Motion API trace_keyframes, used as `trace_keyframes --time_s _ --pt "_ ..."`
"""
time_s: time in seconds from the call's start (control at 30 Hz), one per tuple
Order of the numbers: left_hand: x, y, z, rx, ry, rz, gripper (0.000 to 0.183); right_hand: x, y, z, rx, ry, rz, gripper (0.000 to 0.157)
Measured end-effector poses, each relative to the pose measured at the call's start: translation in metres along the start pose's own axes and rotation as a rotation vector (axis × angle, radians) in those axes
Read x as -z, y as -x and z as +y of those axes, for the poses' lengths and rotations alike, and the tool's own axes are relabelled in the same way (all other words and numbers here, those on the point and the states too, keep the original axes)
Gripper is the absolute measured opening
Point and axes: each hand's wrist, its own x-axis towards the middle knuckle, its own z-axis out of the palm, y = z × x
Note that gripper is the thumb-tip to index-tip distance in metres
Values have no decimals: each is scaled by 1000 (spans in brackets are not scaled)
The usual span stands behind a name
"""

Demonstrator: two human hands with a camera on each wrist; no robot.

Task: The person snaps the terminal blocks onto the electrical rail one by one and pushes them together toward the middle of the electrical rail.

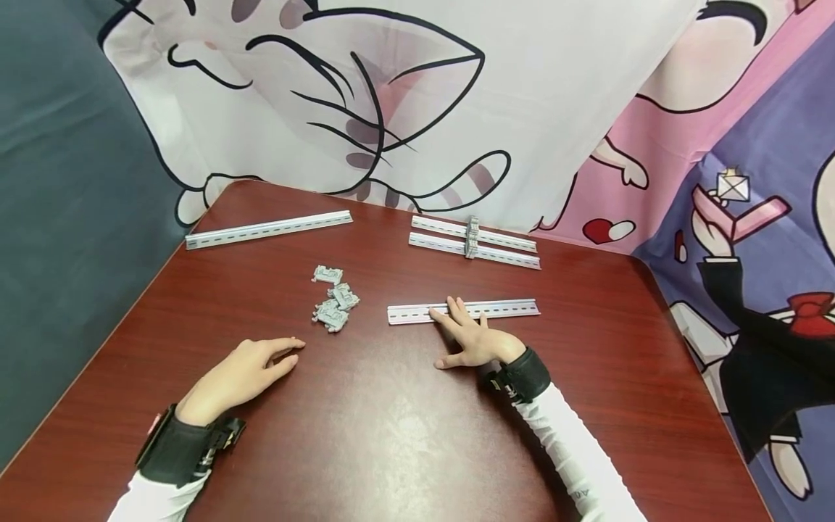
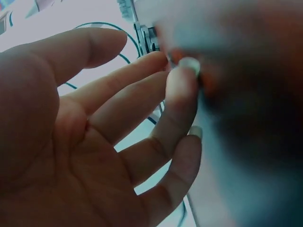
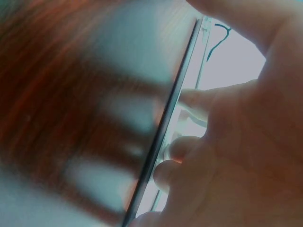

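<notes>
A slotted metal DIN rail [image 1: 502,309] lies on the table in the middle right of the head view. Spread fingers of my right hand [image 1: 475,341] rest on its left half; the right wrist view shows the fingertips along the rail [image 3: 163,120]. My left hand [image 1: 238,377] is at the left of the table, fingers loosely bent, with nothing in it. In the left wrist view its palm [image 2: 90,156] shows, the fingers relaxed. Beyond it sits a small pile of grey terminal blocks [image 1: 330,315], with one more block [image 1: 327,274] just behind.
Two parallel rails [image 1: 438,243] lie at the back right, with a row of grey terminal blocks [image 1: 472,238] across them. Another long rail [image 1: 267,229] lies at the back left. A printed cloth [image 1: 554,109] hangs behind the brown table [image 1: 391,435].
</notes>
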Motion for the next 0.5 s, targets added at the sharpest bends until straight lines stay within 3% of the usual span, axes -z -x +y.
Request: trace_keyframes --time_s 0.2,0.37,0.5 --pt "9 -19 12 24 -103 -31 27 -1 1 -1 2 1 -9 94" --pt "12 -40 27 104 -214 46 23 1 1 -4 -4 -16 -19 85" --pt "9 -56 35 198 -241 80 35 5 0 -7 -5 -56 -13 69"
